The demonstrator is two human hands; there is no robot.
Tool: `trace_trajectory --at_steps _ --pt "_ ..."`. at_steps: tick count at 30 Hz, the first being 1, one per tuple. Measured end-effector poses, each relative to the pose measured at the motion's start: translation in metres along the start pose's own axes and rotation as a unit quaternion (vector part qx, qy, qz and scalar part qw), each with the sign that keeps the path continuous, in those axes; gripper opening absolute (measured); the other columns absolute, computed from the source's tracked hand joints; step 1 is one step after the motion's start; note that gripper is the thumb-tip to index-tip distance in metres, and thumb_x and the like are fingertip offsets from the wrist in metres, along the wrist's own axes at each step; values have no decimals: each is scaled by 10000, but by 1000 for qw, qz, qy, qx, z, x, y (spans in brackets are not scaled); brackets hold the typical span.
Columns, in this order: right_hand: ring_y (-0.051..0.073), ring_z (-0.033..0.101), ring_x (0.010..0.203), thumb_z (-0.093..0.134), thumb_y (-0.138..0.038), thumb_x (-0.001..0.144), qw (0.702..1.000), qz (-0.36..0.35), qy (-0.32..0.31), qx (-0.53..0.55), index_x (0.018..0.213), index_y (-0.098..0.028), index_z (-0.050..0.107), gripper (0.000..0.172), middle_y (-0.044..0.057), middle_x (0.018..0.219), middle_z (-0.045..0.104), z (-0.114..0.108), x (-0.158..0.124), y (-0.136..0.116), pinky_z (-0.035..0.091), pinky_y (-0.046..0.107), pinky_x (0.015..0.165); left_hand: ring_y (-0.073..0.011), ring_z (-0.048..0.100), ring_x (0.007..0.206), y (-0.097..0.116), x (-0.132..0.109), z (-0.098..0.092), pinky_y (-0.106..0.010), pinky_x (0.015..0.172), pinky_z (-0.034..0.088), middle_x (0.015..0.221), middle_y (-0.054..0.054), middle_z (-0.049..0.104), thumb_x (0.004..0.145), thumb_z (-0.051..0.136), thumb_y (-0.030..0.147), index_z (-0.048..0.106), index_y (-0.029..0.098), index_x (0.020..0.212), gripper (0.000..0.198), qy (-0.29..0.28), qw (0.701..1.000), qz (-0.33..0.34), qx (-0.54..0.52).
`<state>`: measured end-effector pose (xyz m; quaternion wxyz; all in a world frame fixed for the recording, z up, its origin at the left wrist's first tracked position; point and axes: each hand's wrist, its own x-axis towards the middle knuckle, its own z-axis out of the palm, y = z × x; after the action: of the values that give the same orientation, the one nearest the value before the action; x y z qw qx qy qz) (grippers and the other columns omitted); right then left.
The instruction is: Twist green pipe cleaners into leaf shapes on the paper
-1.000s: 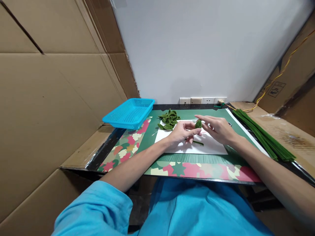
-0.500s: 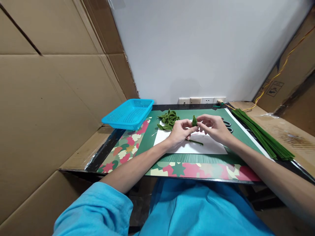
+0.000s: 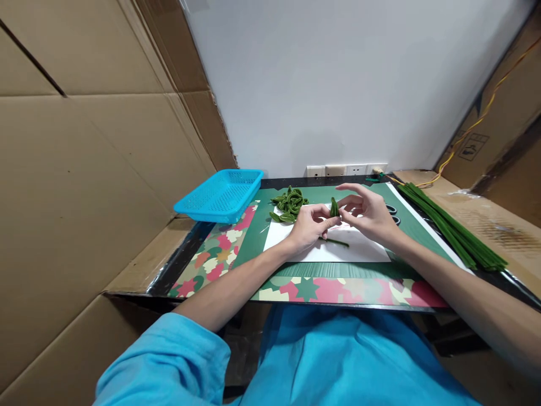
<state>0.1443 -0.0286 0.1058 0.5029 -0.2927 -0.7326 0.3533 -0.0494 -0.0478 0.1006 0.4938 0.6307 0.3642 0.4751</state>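
Note:
My left hand (image 3: 310, 228) pinches a small leaf shape of bent green pipe cleaner (image 3: 334, 207) between thumb and fingers, above a white sheet of paper (image 3: 359, 251). At the leaf's lower right edge, my right hand (image 3: 368, 217) closes its thumb and a finger, with its index finger lifted away. The exact grip there is partly hidden by the fingers. A short straight piece of green pipe cleaner (image 3: 336, 242) lies on the paper below. Left of the hands sits a pile of coiled and leaf-shaped pipe cleaners (image 3: 291, 202).
Black-handled scissors (image 3: 394, 215) lie partly hidden behind my right hand. A bundle of long green pipe cleaners (image 3: 454, 228) rests at the right edge. A blue plastic basket (image 3: 220, 197) stands at the back left. Sockets (image 3: 336, 170) line the wall; cardboard (image 3: 105, 169) rises at the left.
The right index finger has lifted up and away from the leaf, opening the right hand's shape. The left hand and the leaf stay almost where they were.

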Motion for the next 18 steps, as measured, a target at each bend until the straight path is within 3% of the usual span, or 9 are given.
trace_trajectory --at_steps 6,12,18 --pt "140 661 629 758 -354 915 998 -12 54 -4 1144 -178 746 289 31 795 737 3 -3 2 565 258 539 -72 551 505 -3 -2 4 -217 503 416 635 29 607 713 950 495 658 130 693 467 -15 1000 9 22" --pt "156 688 690 758 -317 899 998 -25 54 -14 1133 -175 760 274 45 839 743 -5 1 -3 584 250 528 -94 597 501 0 -2 5 -225 486 450 671 26 619 735 920 560 642 136 742 507 -2 1000 10 9" --pt "177 735 752 756 -320 876 999 -30 8 -27 1156 -157 760 324 64 891 766 -4 3 -2 606 259 580 -92 610 505 3 -1 3 -227 485 473 727 6 654 748 912 569 651 126 769 514 -3 1000 5 -3"
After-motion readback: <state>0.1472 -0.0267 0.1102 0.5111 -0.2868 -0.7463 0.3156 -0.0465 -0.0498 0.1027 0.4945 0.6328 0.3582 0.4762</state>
